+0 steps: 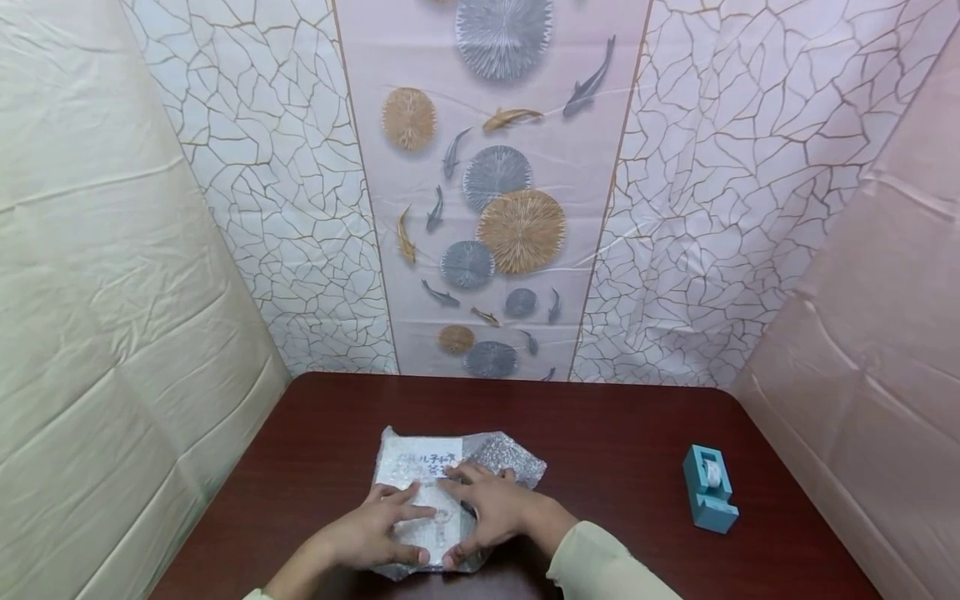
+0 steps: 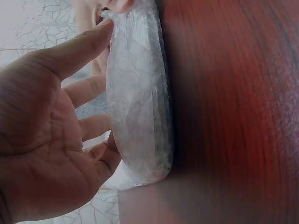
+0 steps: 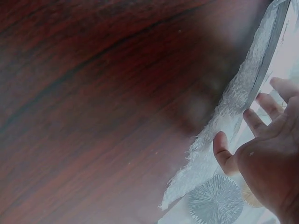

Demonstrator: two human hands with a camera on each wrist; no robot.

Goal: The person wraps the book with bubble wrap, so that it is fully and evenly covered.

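A white book (image 1: 441,467) with dark printed characters lies on the table, partly wrapped in clear bubble wrap (image 1: 504,452). The wrap covers its left side and spreads out flat past the right edge. My left hand (image 1: 369,527) rests on the covered left part, fingers spread and fairly straight; in the left wrist view its thumb and fingertips touch the wrapped face. My right hand (image 1: 491,504) lies over the book's right part, fingertips on the cover. In the right wrist view, the book's page edge (image 3: 275,44) shows above the loose wrap.
A teal tape dispenser (image 1: 710,489) with a roll of tape stands on the right side of the dark red-brown table (image 1: 600,433). Patterned cloth (image 1: 487,208) hangs behind the table, and plain cloth walls (image 1: 112,292) stand at both sides.
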